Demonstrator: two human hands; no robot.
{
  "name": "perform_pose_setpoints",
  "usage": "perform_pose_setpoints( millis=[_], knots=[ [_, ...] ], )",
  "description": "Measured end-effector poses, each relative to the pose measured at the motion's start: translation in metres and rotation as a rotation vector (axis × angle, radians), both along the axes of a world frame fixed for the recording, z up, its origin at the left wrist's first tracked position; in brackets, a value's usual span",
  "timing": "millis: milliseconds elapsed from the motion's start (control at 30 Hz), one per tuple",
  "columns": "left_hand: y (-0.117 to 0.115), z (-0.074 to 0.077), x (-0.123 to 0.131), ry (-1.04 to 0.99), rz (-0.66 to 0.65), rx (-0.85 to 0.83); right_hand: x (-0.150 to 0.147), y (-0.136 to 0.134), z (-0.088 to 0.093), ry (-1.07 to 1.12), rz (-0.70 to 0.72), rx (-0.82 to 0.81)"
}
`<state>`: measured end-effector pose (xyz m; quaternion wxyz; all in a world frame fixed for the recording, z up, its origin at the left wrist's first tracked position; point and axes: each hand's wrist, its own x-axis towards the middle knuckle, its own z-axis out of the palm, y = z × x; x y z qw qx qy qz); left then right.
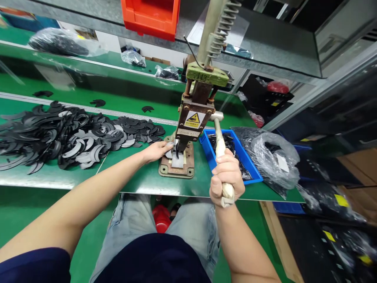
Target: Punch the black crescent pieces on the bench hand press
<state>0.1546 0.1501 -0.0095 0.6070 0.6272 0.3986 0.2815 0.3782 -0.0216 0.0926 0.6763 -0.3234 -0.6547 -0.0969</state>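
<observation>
A rusty hand press (194,118) with a yellow warning label stands on the green bench (132,177). My right hand (226,179) is closed in a fist round the press's wrapped lever handle (219,143). My left hand (156,150) reaches to the press base (176,165), fingers pinched on a small part under the ram; I cannot make the part out. A big heap of black crescent-shaped parts (64,135) lies to the left of that hand.
A blue tray (212,157) with black parts sits right of the press, beside a clear plastic bag (271,157). An orange bin (151,17) hangs above. Bags of parts lie on the far shelf (59,41). My knees are under the bench edge.
</observation>
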Motion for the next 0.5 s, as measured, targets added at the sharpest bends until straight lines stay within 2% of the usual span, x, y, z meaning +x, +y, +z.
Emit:
perform_pose_setpoints(
  millis=[133, 233, 367, 500],
  knots=[
    [0.005, 0.005, -0.005, 0.067, -0.069, 0.142, -0.001, -0.001, 0.001, 0.012, -0.005, -0.009],
    [0.009, 0.003, -0.004, 0.07, -0.096, 0.203, -0.003, -0.002, 0.001, 0.013, -0.016, -0.017],
    [0.01, -0.006, -0.001, 0.064, -0.021, 0.201, -0.004, -0.001, 0.0, 0.039, -0.013, -0.003],
    [0.009, -0.007, 0.0, 0.07, 0.007, 0.121, -0.007, 0.003, 0.0, 0.083, 0.0, 0.037]
  ],
)
